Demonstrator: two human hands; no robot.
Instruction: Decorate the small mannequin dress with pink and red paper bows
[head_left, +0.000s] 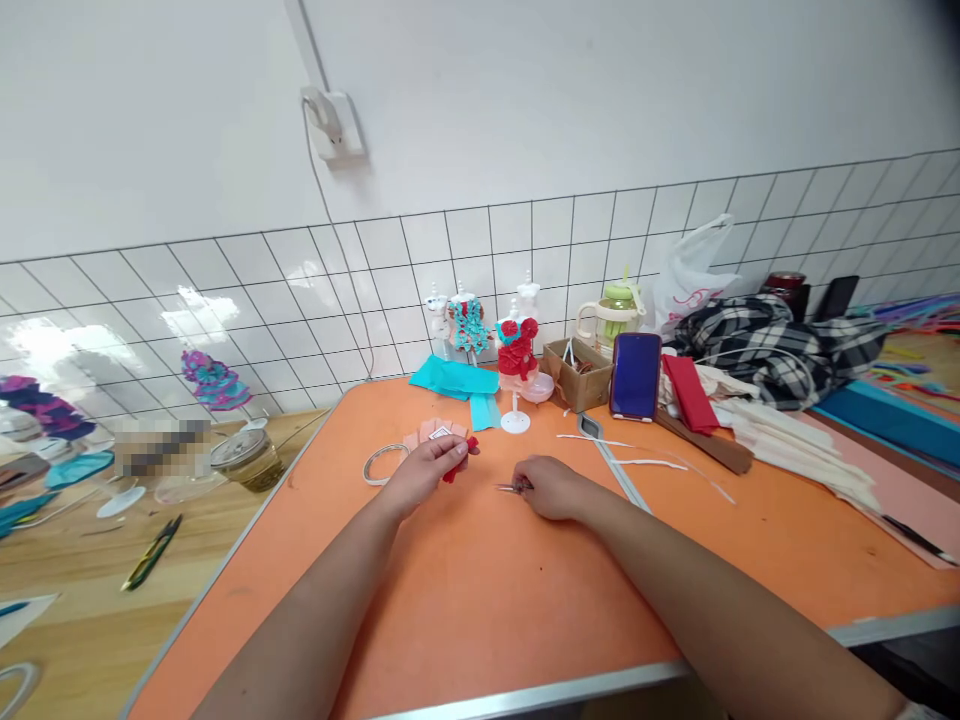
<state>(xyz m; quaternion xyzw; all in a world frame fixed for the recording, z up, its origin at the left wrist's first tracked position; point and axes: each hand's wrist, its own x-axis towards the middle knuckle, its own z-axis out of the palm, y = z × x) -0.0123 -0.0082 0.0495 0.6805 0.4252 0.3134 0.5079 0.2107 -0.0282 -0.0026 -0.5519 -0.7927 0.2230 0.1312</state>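
Over the orange tabletop, my left hand pinches a small gathered piece of red crepe paper between thumb and fingers. My right hand is closed around a small metal tool with thin pointed tips, which point left toward the red piece but stay apart from it. Its handle is hidden in the fingers, so its exact kind does not show. Behind both hands, a small white dress form stands upright, dressed in red ruffles and flowers with some turquoise. A roll of tape lies beside my left wrist.
Turquoise strips, a cardboard box and a phone stand or lie at the back. White strips and a red folded strip are at right. Thread snips and a lidded jar are on the wooden table.
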